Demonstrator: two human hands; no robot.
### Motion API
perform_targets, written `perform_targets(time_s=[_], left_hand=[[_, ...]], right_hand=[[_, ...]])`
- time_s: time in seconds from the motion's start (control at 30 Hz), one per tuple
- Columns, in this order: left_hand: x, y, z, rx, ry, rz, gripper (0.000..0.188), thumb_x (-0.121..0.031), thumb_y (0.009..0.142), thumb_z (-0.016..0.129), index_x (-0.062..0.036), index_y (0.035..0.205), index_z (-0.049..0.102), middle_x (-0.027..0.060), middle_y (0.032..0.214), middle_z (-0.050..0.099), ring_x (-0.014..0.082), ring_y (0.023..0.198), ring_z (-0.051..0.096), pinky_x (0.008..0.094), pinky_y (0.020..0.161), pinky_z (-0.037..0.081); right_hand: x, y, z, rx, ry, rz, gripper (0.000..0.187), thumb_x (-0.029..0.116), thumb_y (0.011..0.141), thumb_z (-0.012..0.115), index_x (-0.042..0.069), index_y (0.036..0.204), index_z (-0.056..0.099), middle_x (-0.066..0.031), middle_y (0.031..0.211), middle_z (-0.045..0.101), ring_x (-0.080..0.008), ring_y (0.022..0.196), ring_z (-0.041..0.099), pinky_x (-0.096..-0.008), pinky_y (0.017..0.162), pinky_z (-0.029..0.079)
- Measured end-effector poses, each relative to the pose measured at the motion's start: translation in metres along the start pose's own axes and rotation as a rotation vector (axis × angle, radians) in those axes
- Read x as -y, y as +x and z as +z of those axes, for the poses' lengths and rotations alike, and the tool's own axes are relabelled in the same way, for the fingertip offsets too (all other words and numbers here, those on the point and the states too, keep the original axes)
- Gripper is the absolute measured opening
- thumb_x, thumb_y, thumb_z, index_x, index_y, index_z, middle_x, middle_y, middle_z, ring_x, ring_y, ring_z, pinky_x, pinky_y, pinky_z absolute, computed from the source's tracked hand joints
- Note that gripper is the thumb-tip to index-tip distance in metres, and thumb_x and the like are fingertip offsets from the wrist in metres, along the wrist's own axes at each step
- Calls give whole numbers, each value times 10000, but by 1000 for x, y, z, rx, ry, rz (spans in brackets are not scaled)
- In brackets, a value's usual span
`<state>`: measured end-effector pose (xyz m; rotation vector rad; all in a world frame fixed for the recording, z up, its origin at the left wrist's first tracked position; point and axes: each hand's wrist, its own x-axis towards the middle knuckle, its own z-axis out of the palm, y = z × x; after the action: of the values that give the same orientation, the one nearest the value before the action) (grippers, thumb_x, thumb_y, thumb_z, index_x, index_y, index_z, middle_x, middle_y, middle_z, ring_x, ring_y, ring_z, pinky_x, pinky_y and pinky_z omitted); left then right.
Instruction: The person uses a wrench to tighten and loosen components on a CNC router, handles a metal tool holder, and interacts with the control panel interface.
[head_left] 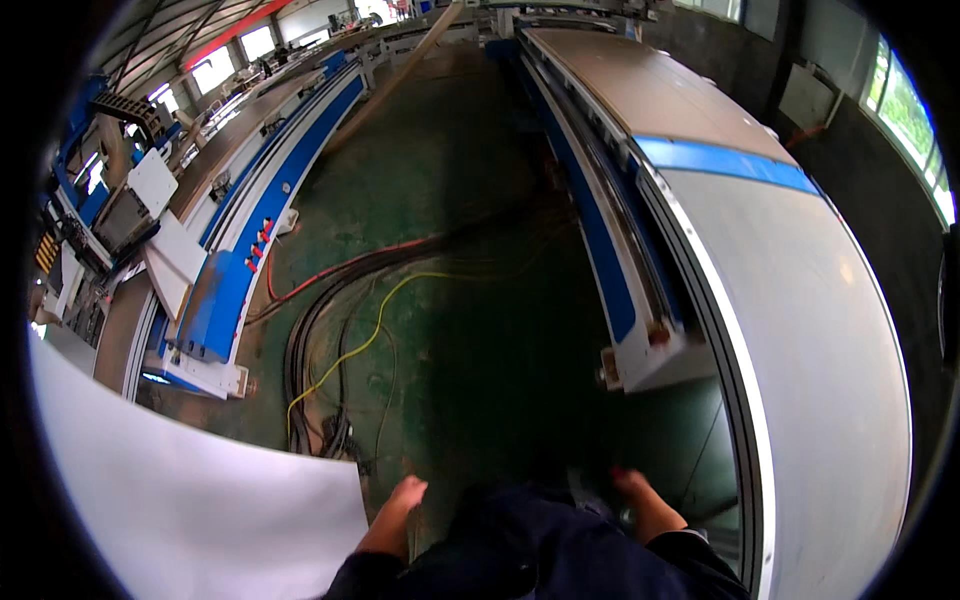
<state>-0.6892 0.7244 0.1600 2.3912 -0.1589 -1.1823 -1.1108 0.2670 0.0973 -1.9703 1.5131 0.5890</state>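
My left hand point(407, 493) hangs low in front of me, its fingers curled in. I see nothing in it. Just left of that arm is the corner of a large white sheet point(215, 500). My right hand point(631, 484) is held low on the other side of my body. It is smeared by motion, and a small reddish spot shows at its fingers, too blurred to name. Farther right stands a long machine bed with a pale grey top point(790, 330), apart from that hand.
Black cables point(300, 345), a red hose point(350, 262) and a yellow cable point(375, 325) lie across the green floor point(450, 370). Long blue-and-white machine frames point(270, 175) line the left. A brown board point(660, 85) lies on the right bed. Windows point(905, 110) stand beyond.
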Motion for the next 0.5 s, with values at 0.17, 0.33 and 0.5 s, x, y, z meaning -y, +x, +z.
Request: perform_targets(time_s=[0.17,0.33,0.5], left_hand=[[13,20,-2,91,-542,-110,208,-262,909,585,-58,875,616,91,738,608,219,659,589,327,543,450],[57,111,17,127,-503,243,245,-313,939,552,-96,1006,644,128,949,642,285,892,586,404,788,442],[-101,332,-93,515,-6,-289,257,-260,930,566,-73,1094,630,121,904,668,269,798,642,423,692,507]], right_hand=[[314,33,-220,107,251,-322,329,296,814,708,23,972,619,-92,633,574,-225,495,578,-357,449,462],[457,132,-284,96,443,-424,368,325,838,711,8,991,602,-83,664,594,-176,515,588,-338,477,478],[489,228,-294,370,182,-142,303,324,851,696,38,915,621,-36,582,518,-163,438,513,-341,372,407]])
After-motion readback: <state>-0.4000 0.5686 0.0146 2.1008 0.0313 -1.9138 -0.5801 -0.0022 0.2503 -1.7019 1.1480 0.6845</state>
